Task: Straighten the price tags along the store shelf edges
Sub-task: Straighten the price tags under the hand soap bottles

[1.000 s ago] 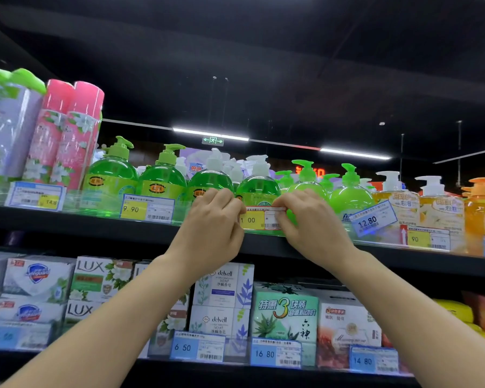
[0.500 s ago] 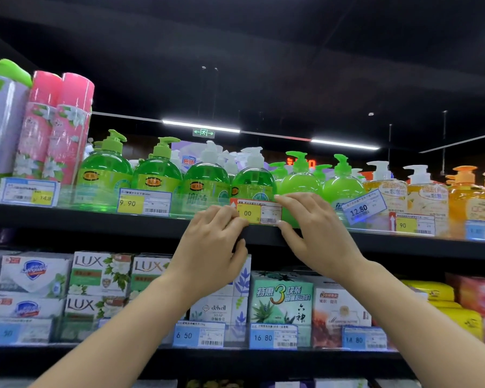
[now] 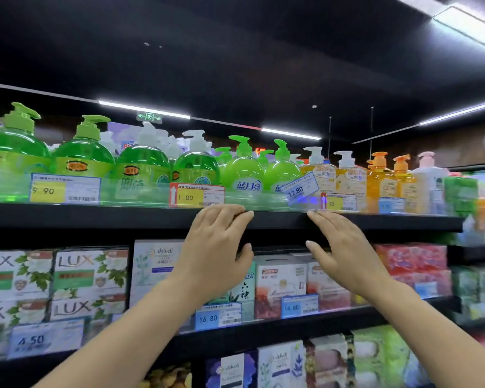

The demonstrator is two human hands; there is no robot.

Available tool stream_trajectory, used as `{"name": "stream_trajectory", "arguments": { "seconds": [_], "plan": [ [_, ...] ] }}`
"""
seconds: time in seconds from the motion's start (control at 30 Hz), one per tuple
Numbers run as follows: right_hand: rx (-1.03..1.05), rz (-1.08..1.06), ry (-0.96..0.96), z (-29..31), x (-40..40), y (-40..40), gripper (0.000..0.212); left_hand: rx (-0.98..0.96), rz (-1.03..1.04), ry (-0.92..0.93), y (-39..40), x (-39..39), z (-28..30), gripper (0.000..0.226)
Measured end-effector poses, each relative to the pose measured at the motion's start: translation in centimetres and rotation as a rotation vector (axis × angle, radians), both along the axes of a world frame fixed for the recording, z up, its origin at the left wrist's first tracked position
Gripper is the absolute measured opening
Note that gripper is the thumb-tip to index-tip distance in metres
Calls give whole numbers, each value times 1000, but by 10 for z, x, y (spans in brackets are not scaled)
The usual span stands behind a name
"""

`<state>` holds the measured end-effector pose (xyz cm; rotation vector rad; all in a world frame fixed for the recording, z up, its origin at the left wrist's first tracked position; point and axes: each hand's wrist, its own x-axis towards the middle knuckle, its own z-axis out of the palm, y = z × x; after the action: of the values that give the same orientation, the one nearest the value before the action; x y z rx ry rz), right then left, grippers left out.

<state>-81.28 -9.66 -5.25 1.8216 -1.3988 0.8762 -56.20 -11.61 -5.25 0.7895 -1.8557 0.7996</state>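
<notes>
A red-bordered yellow price tag [image 3: 196,195] sits level in the clear strip on the top shelf edge [image 3: 95,217]. Right of it a blue 12.80 tag [image 3: 300,189] hangs tilted, its right end raised. A red-bordered "90" tag [image 3: 338,202] and a small blue tag [image 3: 391,205] follow further right. A yellow 9.90 tag [image 3: 65,189] sits straight at the left. My left hand [image 3: 216,247] is open just below the shelf edge, fingertips near the strip. My right hand [image 3: 345,253] is open below the tilted blue tag, holding nothing.
Green soap pump bottles [image 3: 143,163] and orange ones [image 3: 381,180] line the top shelf behind the tags. The lower shelf holds Lux boxes [image 3: 90,273] and other soap boxes, with blue tags 16.80 [image 3: 217,316], 14.80 [image 3: 298,306] and 4.50 [image 3: 45,338].
Both hands have let go of the red-bordered yellow tag and dropped below the shelf edge, shifting right. The view has moved right and closer to the shelf.
</notes>
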Motion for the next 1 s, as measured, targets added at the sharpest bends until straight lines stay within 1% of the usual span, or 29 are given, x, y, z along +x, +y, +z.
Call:
{"name": "stream_trajectory", "arguments": {
  "seconds": [0.1, 0.2, 0.3, 0.4, 0.47, 0.6, 0.67, 0.8, 0.9, 1.0],
  "plan": [
    [61, -22, 77, 6, -18, 1, 60, 27, 26, -15, -3, -26, 2, 51],
    [47, -7, 94, 8, -26, -4, 61, 49, 78, 18, -9, -45, 3, 52],
    [3, 49, 63, 13, -28, -13, 63, 34, 139, 138, -13, -61, 4, 47],
    [-52, 115, 72, 14, -38, -21, 62, 11, 184, 271, -14, -76, 7, 42],
    [-95, 146, 90, 10, -45, -26, 59, 11, 220, 307, -14, -84, 5, 40],
    [-165, 193, 108, 11, -48, -33, 54, 32, 279, 308, -12, -90, 1, 41],
    [-158, 271, 103, 20, -52, -34, 49, 41, 295, 295, -9, -91, 3, 41],
    [-136, 466, -22, 52, -63, -40, 34, 12, 334, 246, -11, -88, 3, 39],
    [-147, 489, -53, 80, -60, -44, 33, -19, 330, 256, -13, -89, 2, 35],
    [-69, 482, -63, 101, -50, -50, 36, -51, 319, 250, -15, -88, 3, 34]
  ]
}}
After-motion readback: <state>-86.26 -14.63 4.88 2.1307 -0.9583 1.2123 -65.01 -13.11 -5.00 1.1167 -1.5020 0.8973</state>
